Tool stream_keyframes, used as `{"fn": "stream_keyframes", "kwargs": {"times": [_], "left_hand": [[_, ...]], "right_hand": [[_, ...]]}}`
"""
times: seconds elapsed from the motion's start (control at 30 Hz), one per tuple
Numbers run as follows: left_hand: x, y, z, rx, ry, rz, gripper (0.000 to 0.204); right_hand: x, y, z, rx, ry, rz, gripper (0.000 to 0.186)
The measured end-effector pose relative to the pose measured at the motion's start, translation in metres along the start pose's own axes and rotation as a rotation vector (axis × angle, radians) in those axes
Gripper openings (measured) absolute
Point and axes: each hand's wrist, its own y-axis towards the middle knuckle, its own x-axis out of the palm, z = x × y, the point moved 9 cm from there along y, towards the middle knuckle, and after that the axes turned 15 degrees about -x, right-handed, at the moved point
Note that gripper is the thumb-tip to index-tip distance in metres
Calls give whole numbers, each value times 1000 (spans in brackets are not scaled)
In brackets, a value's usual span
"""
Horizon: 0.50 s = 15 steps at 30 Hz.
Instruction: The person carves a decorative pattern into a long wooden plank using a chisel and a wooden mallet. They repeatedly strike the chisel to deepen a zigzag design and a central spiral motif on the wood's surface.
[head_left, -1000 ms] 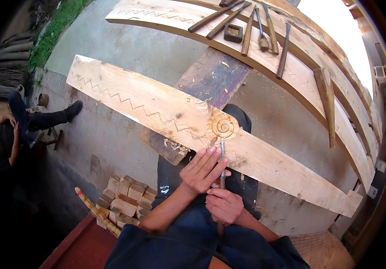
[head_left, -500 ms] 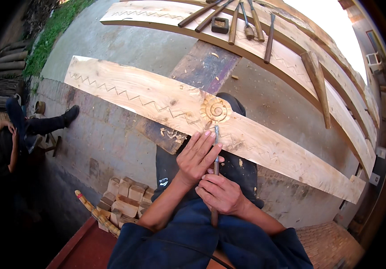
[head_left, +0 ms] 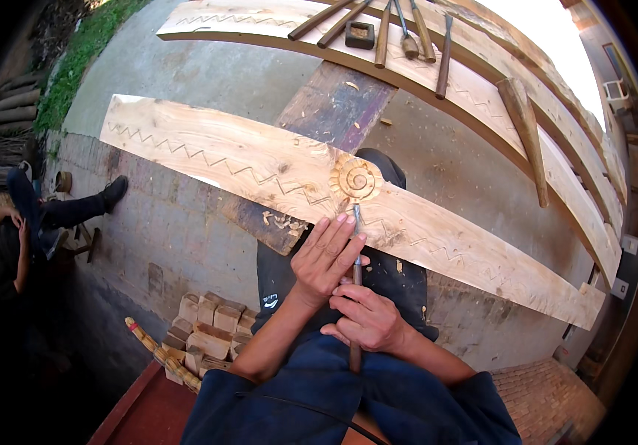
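Note:
A long pale wooden board (head_left: 207, 133) lies across in front of me, with zigzag lines cut along it and a round spiral flower carving (head_left: 356, 179) near its middle. My right hand (head_left: 364, 319) is wrapped round the wooden handle of a carving chisel (head_left: 357, 215). The steel tip meets the wood just below the flower's near rim. My left hand (head_left: 326, 256) guides the blade, its fingers lying on the board's near edge beside the steel and its thumb behind the tool. Part of the handle is hidden by my right hand.
Beyond the board, more carved planks (head_left: 474, 111) hold several chisels (head_left: 444, 59), a small dark square box (head_left: 359, 34) and a wooden mallet (head_left: 524, 137). Shavings lie on the bench plank (head_left: 270, 222). Wood blocks (head_left: 207, 341) are stacked lower left. Another person (head_left: 7, 237) sits at far left.
The chisel tip has shifted very slightly up toward the flower. My right hand's fingers have loosened a little on the handle; the whole view has drifted slightly.

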Motion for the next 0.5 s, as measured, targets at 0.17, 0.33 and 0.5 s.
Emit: {"fn": "stream_keyframes", "kwargs": {"times": [0.17,0.33,0.5], "left_hand": [[-1,3,-2,3,4,-7,40],[-4,10,-2,-17,-26,-18,47],[-2,9,-2,-35,10,-27,51]], "right_hand": [[2,4,2,-22,12,6,38],[4,5,3,-30,25,9,32],[4,11,4,-33,30,-2,31]]}}
